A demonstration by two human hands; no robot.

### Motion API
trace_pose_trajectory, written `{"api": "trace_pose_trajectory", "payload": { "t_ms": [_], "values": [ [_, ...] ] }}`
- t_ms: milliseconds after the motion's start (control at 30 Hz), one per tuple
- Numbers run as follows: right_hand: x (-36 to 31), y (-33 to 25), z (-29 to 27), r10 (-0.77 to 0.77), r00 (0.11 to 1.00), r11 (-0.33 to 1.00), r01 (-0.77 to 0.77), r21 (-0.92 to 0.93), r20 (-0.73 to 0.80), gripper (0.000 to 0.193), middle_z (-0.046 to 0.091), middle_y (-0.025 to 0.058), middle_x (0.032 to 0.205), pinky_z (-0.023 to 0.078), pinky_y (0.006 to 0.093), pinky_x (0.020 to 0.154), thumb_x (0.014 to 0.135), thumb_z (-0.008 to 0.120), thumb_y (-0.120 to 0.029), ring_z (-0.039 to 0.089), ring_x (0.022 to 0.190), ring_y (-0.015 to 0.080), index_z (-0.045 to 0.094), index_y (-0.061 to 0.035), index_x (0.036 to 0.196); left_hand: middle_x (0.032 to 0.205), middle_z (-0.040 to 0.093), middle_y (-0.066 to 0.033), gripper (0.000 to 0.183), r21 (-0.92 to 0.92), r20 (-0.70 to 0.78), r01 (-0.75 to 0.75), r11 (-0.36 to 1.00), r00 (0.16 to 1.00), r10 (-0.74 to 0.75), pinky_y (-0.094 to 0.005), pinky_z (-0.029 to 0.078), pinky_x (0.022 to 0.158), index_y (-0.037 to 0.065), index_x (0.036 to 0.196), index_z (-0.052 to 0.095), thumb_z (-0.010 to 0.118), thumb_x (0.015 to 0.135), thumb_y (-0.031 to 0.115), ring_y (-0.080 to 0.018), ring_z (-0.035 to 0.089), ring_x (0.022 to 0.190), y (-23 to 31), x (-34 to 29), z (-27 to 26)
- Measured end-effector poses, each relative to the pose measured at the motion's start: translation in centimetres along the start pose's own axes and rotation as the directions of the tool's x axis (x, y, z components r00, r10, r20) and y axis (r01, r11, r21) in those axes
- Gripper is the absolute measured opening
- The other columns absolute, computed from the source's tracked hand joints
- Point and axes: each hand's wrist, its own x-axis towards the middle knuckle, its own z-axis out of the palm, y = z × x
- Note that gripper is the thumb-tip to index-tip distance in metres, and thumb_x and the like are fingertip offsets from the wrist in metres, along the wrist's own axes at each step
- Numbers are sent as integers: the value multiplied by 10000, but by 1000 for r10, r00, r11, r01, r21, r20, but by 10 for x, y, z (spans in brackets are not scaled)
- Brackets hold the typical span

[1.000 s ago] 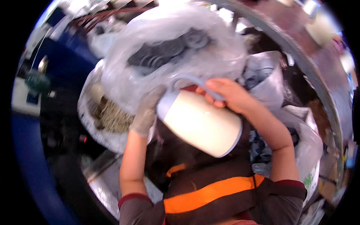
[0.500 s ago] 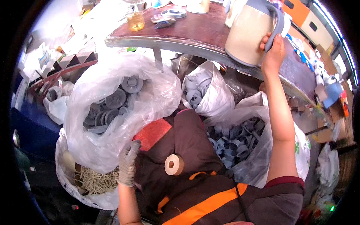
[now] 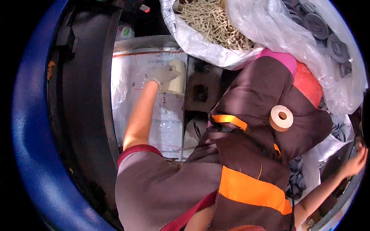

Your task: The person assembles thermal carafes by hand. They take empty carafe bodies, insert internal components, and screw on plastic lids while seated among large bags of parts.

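Observation:
My left hand point(image 3: 162, 75), in a pale glove, reaches down to a cream cylindrical jug body point(image 3: 176, 85). Its fingers appear closed on the upper part of the jug body, though blur softens them. Beneath the jug body spreads a glossy white printed plastic sheet point(image 3: 150, 133), framed by a dark edge. Far off at the right rim, my bare right hand point(image 3: 356, 161) has its fingers stretched out, with nothing visible in it. A roll of tan tape point(image 3: 281, 118) sits on my dark apron.
A white sack point(image 3: 185, 40) of thin beige sticks point(image 3: 216, 27) stands ahead. Beside it, a clear plastic bag point(image 3: 266, 23) holds round grey lids point(image 3: 316, 25). Grey parts point(image 3: 296, 175) show by my right side. A dark machine frame point(image 3: 86, 77) and blue panel point(image 3: 31, 115) run along the left.
My view has swung left, away from the tabletop. The jug with the grey handle has left my right hand and is out of view. My left hand has reached out to a cream jug body.

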Motion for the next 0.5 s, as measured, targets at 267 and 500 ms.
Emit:
{"api": "trace_pose_trajectory", "payload": {
  "t_ms": [267, 500],
  "values": [
    [-45, -89, 88, -197, 937, 934, 90, 344, 289, 258, 648, 46, 881, 418, 201, 698, 959, 500, -148, 553, 764, 70, 613, -4, 1141, 1335, 476, -111, 668, 359, -206, -55, 932, 969, 136, -421, 437, 940, 245, 1364, 423, 640, 754, 409, -286, 511, 1183, 35, -25, 76],
    [-88, -115, 119, -10, 886, 895, -200, 399, 464, 229, 632, 35, 862, 405, 208, 668, 944, 493, -145, 530, 714, 76, 626, -13, 1076, 1169, 593, -126, 411, 98, -275, -75, 992, 956, 99, -408, 468, 876, 233, 1253, 554, 540, 843, 257, -300, 573, 1065, 4, -18, 13]
  ]
}}
